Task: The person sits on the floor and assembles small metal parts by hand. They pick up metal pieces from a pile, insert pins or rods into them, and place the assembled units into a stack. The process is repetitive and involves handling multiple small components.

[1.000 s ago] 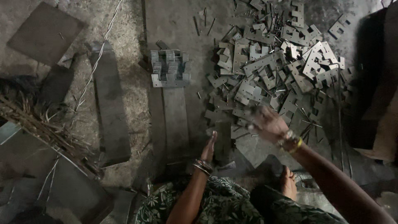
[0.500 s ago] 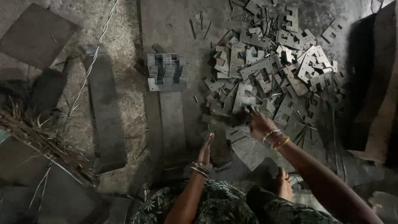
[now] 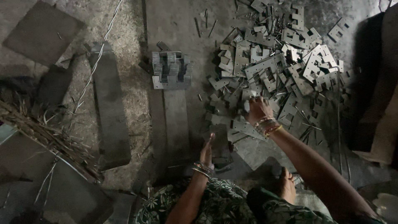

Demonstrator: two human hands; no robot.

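Note:
A big heap of flat grey stamped metal plates (image 3: 277, 70) covers the floor at upper right. My right hand (image 3: 258, 110), bangles on the wrist, reaches into the near edge of the heap with its fingers on the plates; whether it grips one I cannot tell. My left hand (image 3: 207, 149) is held edge-on, fingers straight, above a flat metal strip (image 3: 176, 124) on the floor, holding nothing. A neat stack of the same plates (image 3: 171, 69) stands at the far end of that strip.
A long metal bar (image 3: 110, 108) lies left of the strip, with a twisted wire (image 3: 97, 62) across it. Dry straw (image 3: 45, 132) and dark sheets (image 3: 43, 31) fill the left. My foot (image 3: 287, 184) rests near my patterned clothing. A cardboard piece (image 3: 381, 124) leans at right.
My right hand has moved away from me and leftward, further into the heap's near edge. The left hand has hardly moved.

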